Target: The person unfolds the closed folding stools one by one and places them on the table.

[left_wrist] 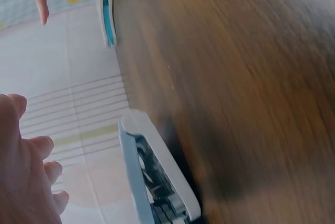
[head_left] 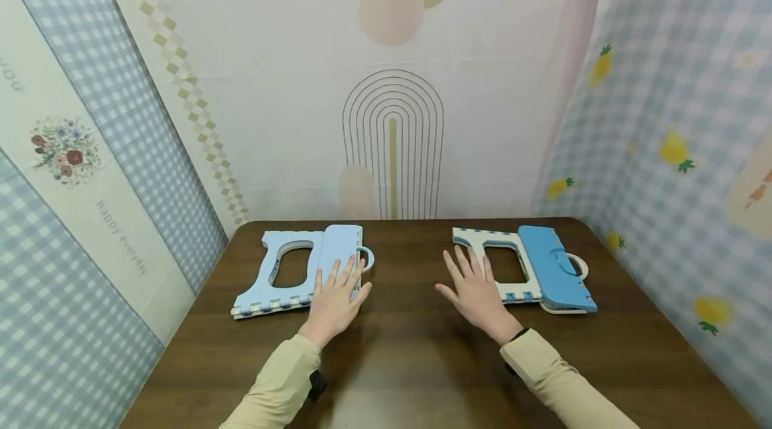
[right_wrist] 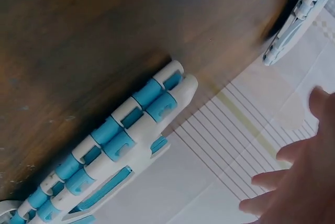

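Note:
A pale blue folding step stool (head_left: 342, 244) lies folded flat on the left of the table, its handle loop pointing right. Over its right part my left hand (head_left: 336, 298) is held with fingers spread and nothing in them. The left wrist view shows that hand (left_wrist: 26, 177) raised above the stool's edge (left_wrist: 162, 166). On the right lies a second folded step stool (head_left: 545, 268), white with a blue panel. My right hand (head_left: 479, 291) hovers by its left side, fingers apart and holding nothing. In the right wrist view, the hinged edge (right_wrist: 115, 140) shows beside the hand (right_wrist: 303, 171).
Both stools rest on a dark brown wooden table (head_left: 401, 362), with bare wood between them. Behind it hangs a pale patterned cloth (head_left: 289, 114). Checked cloths hang along the left (head_left: 36, 268) and right (head_left: 657, 80) sides.

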`<move>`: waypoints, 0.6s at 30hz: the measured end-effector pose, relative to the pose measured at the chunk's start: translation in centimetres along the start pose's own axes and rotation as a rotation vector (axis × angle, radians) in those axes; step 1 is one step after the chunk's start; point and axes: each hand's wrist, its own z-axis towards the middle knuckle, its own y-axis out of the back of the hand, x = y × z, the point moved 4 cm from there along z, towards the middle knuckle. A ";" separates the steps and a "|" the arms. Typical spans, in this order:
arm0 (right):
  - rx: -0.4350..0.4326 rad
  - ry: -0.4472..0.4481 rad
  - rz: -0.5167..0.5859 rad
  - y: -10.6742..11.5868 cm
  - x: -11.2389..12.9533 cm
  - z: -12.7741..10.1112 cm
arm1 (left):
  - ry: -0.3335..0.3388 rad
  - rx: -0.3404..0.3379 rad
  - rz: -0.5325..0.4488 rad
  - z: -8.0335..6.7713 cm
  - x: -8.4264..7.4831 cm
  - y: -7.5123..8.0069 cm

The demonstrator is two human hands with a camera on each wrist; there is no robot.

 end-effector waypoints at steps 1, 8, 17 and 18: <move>0.001 -0.011 -0.010 0.0 0.0 0.2 | 0.010 -0.004 0.001 -0.1 0.3 0.1; 0.107 -0.044 -0.021 0.1 -0.1 1.4 | 0.018 0.034 0.039 0.2 1.6 0.5; 0.214 -0.060 0.362 -1.3 2.8 5.8 | 0.017 0.165 -0.146 1.2 6.4 2.8; 0.235 -0.071 0.440 -1.7 3.2 6.5 | 0.022 0.178 -0.151 1.3 7.3 3.0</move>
